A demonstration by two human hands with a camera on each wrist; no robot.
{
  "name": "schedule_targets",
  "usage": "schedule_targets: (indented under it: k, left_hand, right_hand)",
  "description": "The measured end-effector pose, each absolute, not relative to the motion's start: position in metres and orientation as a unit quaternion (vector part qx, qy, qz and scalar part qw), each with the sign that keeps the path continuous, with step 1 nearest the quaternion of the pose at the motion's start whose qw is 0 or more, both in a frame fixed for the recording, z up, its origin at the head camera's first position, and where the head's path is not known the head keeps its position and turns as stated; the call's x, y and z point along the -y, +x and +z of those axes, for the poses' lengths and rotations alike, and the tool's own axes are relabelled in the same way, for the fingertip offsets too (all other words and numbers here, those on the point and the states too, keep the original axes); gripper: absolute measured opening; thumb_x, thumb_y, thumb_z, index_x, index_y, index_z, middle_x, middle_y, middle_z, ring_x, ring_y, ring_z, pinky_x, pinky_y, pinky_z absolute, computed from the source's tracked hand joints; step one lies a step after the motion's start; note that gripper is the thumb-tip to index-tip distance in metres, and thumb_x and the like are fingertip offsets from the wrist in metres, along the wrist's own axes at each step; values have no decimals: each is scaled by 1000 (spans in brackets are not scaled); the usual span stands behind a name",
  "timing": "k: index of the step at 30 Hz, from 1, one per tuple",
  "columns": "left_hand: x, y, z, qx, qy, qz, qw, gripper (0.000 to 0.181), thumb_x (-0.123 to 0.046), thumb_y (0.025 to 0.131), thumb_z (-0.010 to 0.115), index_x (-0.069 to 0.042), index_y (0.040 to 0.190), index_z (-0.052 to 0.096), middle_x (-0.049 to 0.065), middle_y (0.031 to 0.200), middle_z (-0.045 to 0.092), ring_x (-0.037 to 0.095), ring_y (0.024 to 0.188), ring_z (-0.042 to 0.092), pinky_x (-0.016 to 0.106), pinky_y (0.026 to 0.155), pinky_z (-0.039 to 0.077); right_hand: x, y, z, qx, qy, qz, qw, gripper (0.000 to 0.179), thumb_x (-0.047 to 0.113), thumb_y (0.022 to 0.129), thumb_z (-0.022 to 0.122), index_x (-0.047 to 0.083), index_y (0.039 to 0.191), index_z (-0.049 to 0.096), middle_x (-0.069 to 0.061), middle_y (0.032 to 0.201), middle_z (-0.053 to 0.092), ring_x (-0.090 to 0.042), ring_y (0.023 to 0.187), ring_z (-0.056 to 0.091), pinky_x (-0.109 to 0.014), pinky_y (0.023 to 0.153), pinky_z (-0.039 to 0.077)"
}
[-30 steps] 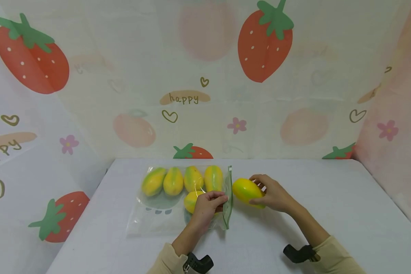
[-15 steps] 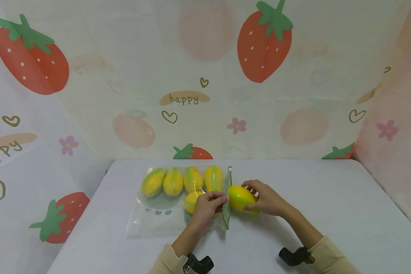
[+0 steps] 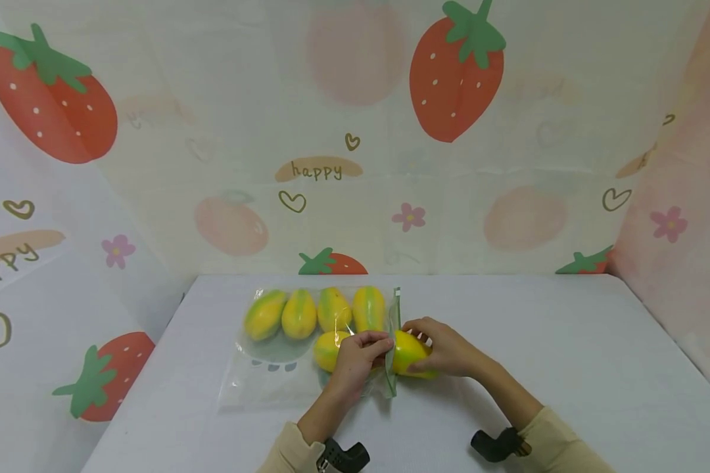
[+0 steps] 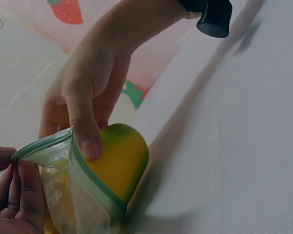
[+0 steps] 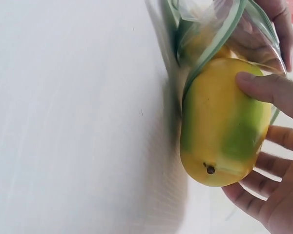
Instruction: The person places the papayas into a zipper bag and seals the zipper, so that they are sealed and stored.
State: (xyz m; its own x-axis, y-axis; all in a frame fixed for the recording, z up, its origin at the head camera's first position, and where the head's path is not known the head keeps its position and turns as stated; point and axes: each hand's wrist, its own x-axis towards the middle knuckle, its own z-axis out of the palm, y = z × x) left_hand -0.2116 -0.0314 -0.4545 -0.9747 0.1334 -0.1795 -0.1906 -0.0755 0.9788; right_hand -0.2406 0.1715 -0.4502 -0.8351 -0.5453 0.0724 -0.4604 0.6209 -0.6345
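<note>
A clear zip bag [image 3: 242,384] with a green zip edge lies on the table, several yellow-green papayas [image 3: 266,315] inside it. My left hand [image 3: 357,361] pinches the bag's upper layer at its mouth, thumb against fingers. In my right hand [image 3: 449,348] is another papaya [image 3: 408,353], gripped between thumb and fingers at the bag's open right end. The right wrist view shows that papaya [image 5: 219,122] with its far end within the green-edged mouth and its stem end outside. My left hand partly covers a papaya [image 3: 328,351] in the bag's lower row.
A white cloth covers the table [image 3: 544,322]. Printed fabric with strawberries stands as a back wall [image 3: 367,184] and along the sides. Black wrist cameras [image 3: 499,445] sit on both forearms.
My right hand has moved left and nearer with its papaya, bringing it to the bag mouth. The lower-row papaya has shifted slightly left. My left hand keeps its place.
</note>
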Motion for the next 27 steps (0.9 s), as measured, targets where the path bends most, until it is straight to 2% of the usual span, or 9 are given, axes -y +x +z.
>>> schedule_targets:
  k: [5,11,17,21,27]
  left_hand:
    - [31,-211,-455,-673,-17,731,108,29,-21,91,68,3,106,68,-6,83,68,8,73,61,21,71,54]
    - [31,-210,-453,-671,-19,733,106,29,-22,91,68,3,107,68,-6,83,68,7,73,61,21,71,54]
    - [30,-212,-454,-663,-20,742,97,27,-18,91,68,5,105,68,-7,80,68,7,71,61,20,69,54]
    - [29,-212,-454,-662,-24,743,96,26,-17,91,68,5,105,68,-6,80,68,7,72,62,20,68,54]
    - [29,-211,-452,-666,-24,739,100,28,-19,91,68,4,107,67,-5,82,68,7,72,61,20,70,54]
  right_hand:
    - [-166,-241,-450,-895,-293,-332,57,59,30,75,84,11,126,62,-3,118,66,-20,102,58,-44,92,53]
    - [-164,-240,-451,-896,-282,-337,61,59,26,75,84,11,128,61,-4,119,66,-22,104,58,-45,93,51]
    - [-168,-240,-449,-891,-294,-338,82,63,9,78,79,3,134,52,-13,125,61,-27,108,58,-46,94,51]
    - [-171,-240,-450,-889,-287,-345,90,63,7,76,79,0,132,51,-13,123,61,-26,107,58,-43,92,52]
    - [-173,-241,-452,-883,-303,-350,76,56,7,75,80,3,127,57,-10,121,62,-24,103,59,-31,83,52]
